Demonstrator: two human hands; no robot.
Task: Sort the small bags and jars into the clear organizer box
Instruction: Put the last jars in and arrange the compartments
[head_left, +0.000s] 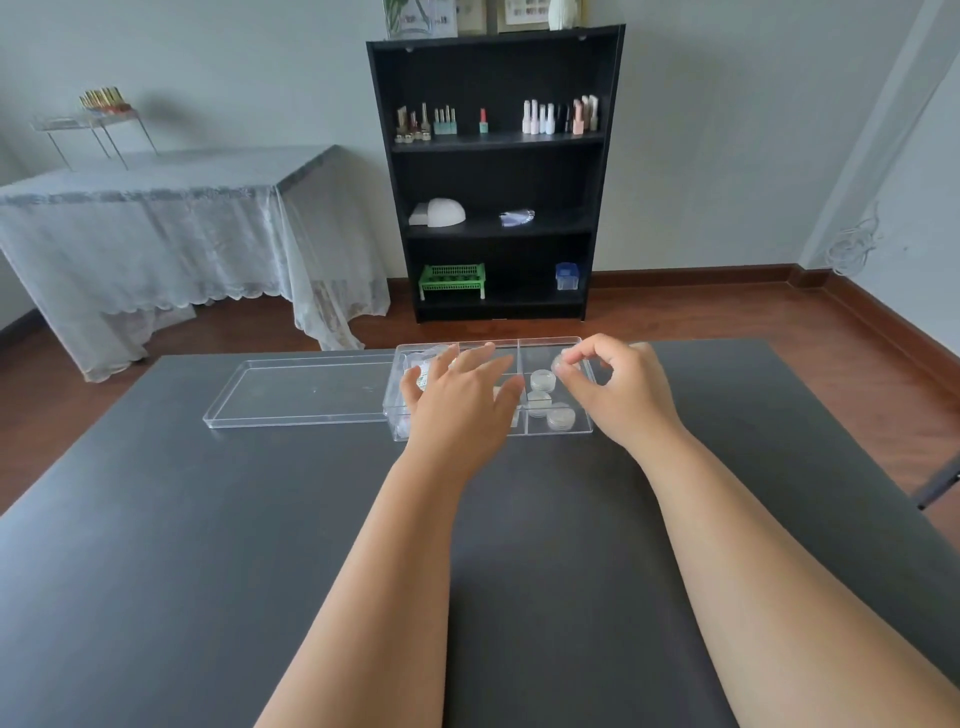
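1. Bare forearms reach from the near edge across the dark table (156, 519) toward the clear organizer box (584, 430), which sits at the table's far side, right of centre.

2. Its clear lid (291, 387) lies flat just left of the box, touching or nearly touching it, probably set aside there so the compartments stay open for loading.

3. Over the box's left half, the left hand (460, 402) hovers palm down with fingers spread wide; I cannot tell whether it presses or holds anything beneath it. Small bags (422, 375) show at its left edge, inside the left part of the box. The spread palm likely steadies the light box or flattens the bags so they stay put.

4. Above the far right compartment, the right hand (618, 387) pinches a small clear jar (563, 362) between thumb and fingertips, a narrow grip closed on the jar's rim. Holding it from above suits a straight lowering past the divider walls.

5. Three more jars (561, 417) already rest in the right part of the box, near the central divider, grouped apart from the bags. That split suggests jars go right, bags left.

6. By my judgement the sorting is well along: no loose bags or jars show on the table outside the box, though the hands hide part of it.
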